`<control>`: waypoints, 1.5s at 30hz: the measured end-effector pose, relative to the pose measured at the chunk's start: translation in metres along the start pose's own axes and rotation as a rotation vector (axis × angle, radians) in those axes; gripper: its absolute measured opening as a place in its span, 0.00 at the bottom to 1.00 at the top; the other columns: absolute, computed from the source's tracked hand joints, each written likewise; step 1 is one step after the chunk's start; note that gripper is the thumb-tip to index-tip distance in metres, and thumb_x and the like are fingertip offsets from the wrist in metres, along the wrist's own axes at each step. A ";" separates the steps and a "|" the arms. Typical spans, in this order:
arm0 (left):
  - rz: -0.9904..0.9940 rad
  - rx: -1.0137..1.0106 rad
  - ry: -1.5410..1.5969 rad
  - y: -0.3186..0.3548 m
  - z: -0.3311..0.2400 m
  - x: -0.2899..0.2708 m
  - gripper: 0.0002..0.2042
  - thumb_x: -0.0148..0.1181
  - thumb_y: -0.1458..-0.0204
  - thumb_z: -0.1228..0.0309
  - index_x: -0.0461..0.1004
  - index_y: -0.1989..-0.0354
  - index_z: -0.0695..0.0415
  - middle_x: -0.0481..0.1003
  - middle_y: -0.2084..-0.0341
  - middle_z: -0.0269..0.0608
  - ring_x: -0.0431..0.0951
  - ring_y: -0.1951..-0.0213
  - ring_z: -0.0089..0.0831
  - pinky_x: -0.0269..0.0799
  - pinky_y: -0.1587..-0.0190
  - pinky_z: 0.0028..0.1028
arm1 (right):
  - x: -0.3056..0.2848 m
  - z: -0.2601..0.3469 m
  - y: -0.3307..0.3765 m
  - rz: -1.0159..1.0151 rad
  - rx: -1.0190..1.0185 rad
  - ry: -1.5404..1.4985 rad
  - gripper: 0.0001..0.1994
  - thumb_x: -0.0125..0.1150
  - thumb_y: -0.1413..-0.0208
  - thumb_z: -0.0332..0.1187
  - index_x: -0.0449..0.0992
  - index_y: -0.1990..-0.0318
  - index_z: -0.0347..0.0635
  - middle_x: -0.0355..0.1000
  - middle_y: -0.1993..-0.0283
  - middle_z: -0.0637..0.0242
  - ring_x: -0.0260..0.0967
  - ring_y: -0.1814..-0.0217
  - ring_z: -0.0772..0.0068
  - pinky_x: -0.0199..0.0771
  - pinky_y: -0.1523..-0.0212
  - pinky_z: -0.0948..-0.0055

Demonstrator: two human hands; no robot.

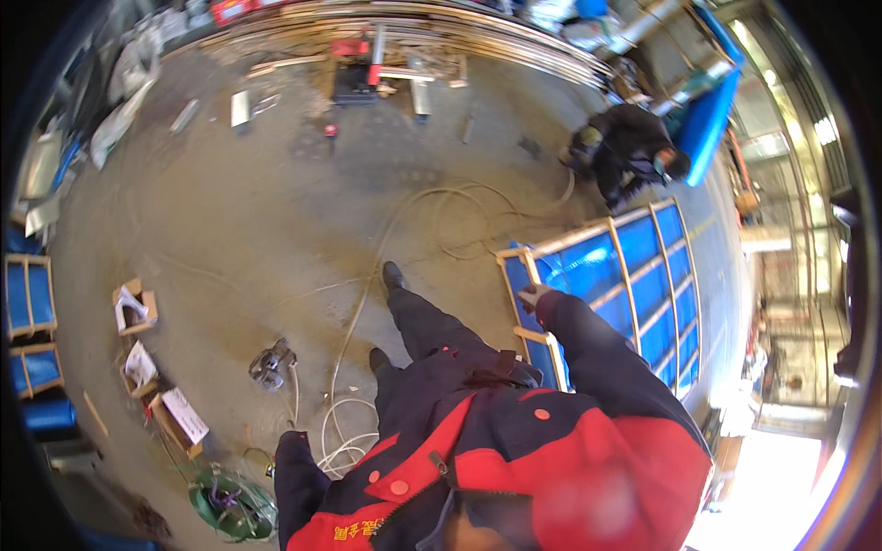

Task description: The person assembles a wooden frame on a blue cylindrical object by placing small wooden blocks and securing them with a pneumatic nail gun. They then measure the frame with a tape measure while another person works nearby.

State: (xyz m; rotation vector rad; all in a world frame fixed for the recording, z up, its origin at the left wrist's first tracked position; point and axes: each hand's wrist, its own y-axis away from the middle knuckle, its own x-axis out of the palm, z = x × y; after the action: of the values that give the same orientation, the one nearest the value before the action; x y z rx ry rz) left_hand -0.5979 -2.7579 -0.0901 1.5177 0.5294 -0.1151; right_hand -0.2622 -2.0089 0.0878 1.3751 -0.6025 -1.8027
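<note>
My right hand (531,296) is at the near-left end of a long wooden crate frame (627,266), its fingers bent against a slat there. Blue wrapping (588,266) fills the gaps between the pale slats. The crate lies to my right. My left sleeve (296,464) hangs down at the lower left, and the hand beyond its cuff is not visible. Nearest to that sleeve are coils of pale hose (340,432) and a green round container (230,505) on the floor.
A person (625,151) in dark clothes crouches past the crate's far end. Pale hose (478,191) loops across the floor ahead. A dark power tool (273,364) and opened cardboard boxes (136,310) lie to the left. Long wooden strips (441,23) are stacked at the back.
</note>
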 end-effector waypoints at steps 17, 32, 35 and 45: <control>0.089 0.000 -0.203 0.024 -0.260 -0.101 0.48 0.62 0.45 0.45 0.41 0.21 0.44 0.69 0.38 0.67 0.71 0.39 0.64 0.69 0.38 0.55 | -0.092 0.229 -0.237 0.208 0.001 0.014 0.24 0.57 0.39 0.55 0.82 0.52 0.41 0.79 0.71 0.59 0.74 0.78 0.65 0.76 0.76 0.60; 0.120 0.214 -0.988 -0.414 -0.820 -0.407 0.53 0.64 0.46 0.48 0.31 0.20 0.40 0.63 0.33 0.71 0.66 0.34 0.66 0.65 0.35 0.56 | -0.026 0.486 -0.437 0.067 0.093 -0.224 0.30 0.62 0.42 0.58 0.77 0.43 0.43 0.80 0.51 0.49 0.78 0.48 0.45 0.77 0.46 0.54; -0.084 0.498 -0.944 -0.513 -0.961 -0.416 0.53 0.69 0.51 0.55 0.41 0.22 0.58 0.53 0.29 0.74 0.58 0.29 0.62 0.62 0.31 0.49 | -0.022 0.513 -0.475 0.032 0.122 -0.347 0.32 0.59 0.39 0.58 0.74 0.39 0.40 0.81 0.52 0.51 0.79 0.49 0.47 0.78 0.48 0.57; -0.269 1.076 -0.657 -0.697 -1.209 -0.268 0.51 0.74 0.50 0.54 0.47 0.22 0.53 0.63 0.31 0.60 0.68 0.34 0.53 0.66 0.34 0.43 | 0.056 0.542 -0.601 0.056 0.197 -0.823 0.24 0.64 0.35 0.42 0.71 0.37 0.39 0.81 0.62 0.56 0.79 0.59 0.70 0.78 0.54 0.69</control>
State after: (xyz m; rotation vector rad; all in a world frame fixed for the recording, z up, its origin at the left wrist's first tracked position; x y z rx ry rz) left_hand -1.4210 -1.7082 -0.5789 2.2667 0.0988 -1.2206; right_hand -0.9596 -1.7465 -0.2333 0.6620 -1.2489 -2.2833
